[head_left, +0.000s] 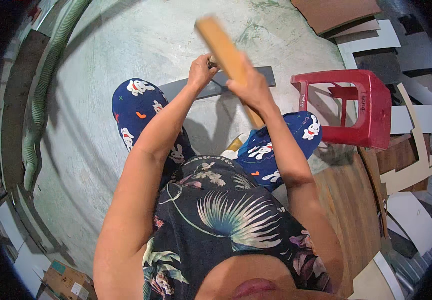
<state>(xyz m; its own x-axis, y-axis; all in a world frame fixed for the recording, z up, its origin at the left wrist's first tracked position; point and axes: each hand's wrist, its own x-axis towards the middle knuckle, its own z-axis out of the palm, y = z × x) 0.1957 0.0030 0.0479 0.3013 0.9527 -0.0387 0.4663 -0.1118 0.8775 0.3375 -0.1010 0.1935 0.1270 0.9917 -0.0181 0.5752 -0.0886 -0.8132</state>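
Observation:
My right hand (252, 86) is wrapped around a thick tan wooden bar (222, 46), which slants from the upper left down toward my right knee. The bar's upper end is blurred. Just left of it, my left hand (202, 73) is closed, fingertips pinched around a small item whose kind I cannot make out; a dark and shiny bit of it shows at the fingertips. Beneath both hands a long dark grey strip (212, 90) lies across the floor, its left end hidden behind my left knee. Whether either hand touches the strip cannot be told.
A red plastic stool (376, 112) lies on its side at the right. Beyond it are piled board and sheet offcuts (416, 120). A ribbed green hose (41, 95) runs along the left beside a dark plank (18, 110). A cardboard box (68, 281) sits at lower left.

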